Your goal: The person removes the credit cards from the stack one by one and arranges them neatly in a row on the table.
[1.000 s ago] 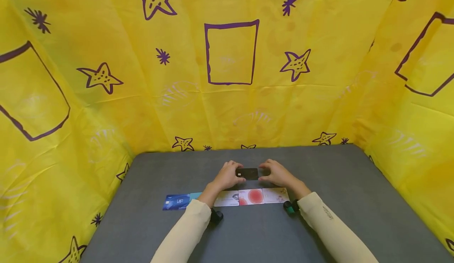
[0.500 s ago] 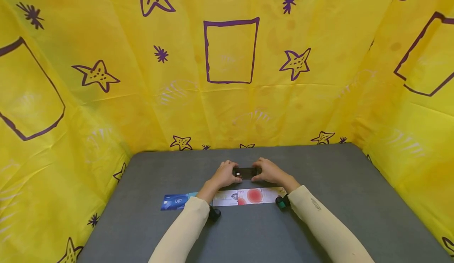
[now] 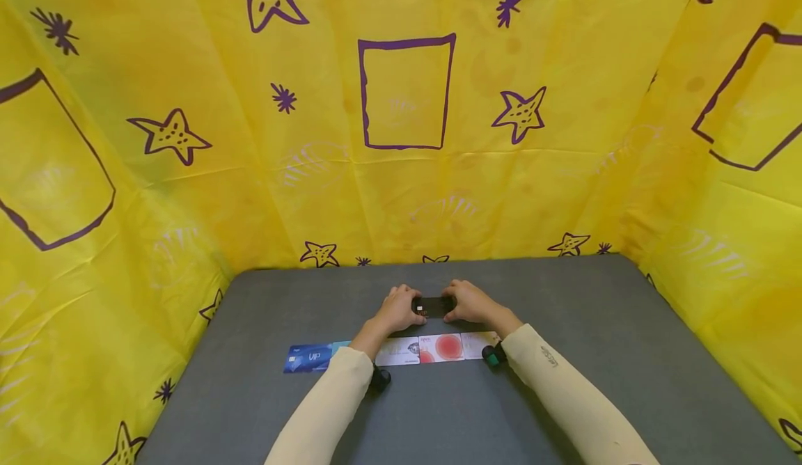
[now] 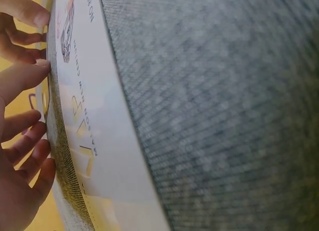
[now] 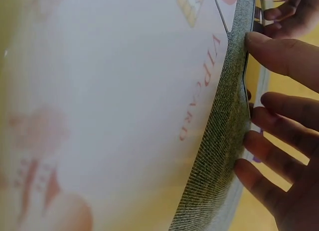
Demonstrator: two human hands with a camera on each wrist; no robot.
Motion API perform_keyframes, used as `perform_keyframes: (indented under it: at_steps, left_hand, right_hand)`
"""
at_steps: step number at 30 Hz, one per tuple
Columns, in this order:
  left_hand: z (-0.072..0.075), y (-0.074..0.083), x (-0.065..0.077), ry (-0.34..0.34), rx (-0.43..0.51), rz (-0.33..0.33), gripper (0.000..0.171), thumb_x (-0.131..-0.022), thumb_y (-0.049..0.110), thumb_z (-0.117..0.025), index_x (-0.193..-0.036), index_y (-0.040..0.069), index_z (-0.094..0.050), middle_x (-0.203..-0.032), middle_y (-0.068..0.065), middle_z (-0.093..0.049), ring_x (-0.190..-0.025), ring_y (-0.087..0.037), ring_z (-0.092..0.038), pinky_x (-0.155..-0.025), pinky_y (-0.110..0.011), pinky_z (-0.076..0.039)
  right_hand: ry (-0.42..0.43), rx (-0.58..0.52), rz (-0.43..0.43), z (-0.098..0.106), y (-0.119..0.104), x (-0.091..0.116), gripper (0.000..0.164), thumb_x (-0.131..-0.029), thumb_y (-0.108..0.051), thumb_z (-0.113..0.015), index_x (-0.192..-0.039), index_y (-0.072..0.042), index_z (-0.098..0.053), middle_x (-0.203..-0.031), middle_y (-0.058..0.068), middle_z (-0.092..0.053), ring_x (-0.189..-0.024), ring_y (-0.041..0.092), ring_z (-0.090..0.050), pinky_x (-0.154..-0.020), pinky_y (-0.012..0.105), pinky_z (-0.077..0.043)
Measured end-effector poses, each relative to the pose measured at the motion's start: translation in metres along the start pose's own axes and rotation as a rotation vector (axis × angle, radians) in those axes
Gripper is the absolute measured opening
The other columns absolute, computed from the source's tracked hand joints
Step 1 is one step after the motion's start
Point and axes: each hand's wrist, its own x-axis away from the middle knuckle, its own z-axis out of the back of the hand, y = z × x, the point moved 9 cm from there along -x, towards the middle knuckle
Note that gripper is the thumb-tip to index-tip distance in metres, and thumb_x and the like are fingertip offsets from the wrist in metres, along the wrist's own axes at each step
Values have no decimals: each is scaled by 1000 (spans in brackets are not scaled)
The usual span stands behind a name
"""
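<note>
In the head view a black VIP card (image 3: 432,307) with a small pale chip lies crosswise beyond a row of cards. My left hand (image 3: 396,310) holds its left end between thumb and fingers; my right hand (image 3: 474,303) holds the right end in the same way. Seen from the left wrist, the thumb (image 4: 30,76) and spread fingertips rest low over the grey tabletop. The right wrist view has the right thumb (image 5: 279,54) and fingers close to the surface too. Both wrist views show the black card almost edge-on, mostly hidden by the fingers.
Nearer than the hands runs a row of cards: a blue VIP card (image 3: 308,358), a light blue one partly behind the left wrist, a white one (image 3: 398,351), one with a red circle (image 3: 441,348) and a pale one (image 3: 477,344). Yellow patterned cloth (image 3: 401,200) surrounds the grey table (image 3: 564,298).
My right hand has moved left, closing in on the card's right end. The card and left hand sit slightly further left in the head view, which has shifted a little.
</note>
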Motion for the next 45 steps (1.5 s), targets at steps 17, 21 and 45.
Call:
perform_keyframes:
  at_steps: [17,21,45]
  left_hand:
    - [1,5,0,-14,-41,-18,54,-80,28,-79,-127,5,-64,-120,-13,-56,-109,-27,-47,-95,-43,-42]
    - [1,7,1,-16,-74,-29,53,-81,29,-78,-126,5,-64,-118,-13,-57,-107,-27,-48,-95,-42,-42]
    - [2,11,-1,-29,-226,-50,52,-77,40,-76,-117,8,-68,-112,-6,-60,-102,-21,-49,-90,-41,-44]
  right_hand:
    - [-43,18,-7,-2,1,-5,47,-74,-23,-83,-114,-2,-69,-105,9,-59,-99,25,-55,-95,43,-45]
    - [-57,7,-19,-4,3,-7,47,-74,-24,-83,-114,-3,-69,-105,8,-58,-99,25,-54,-95,43,-45]
    - [-93,21,-5,-1,-4,1,49,-76,-24,-80,-117,-1,-67,-107,9,-58,-99,23,-50,-91,41,-46]
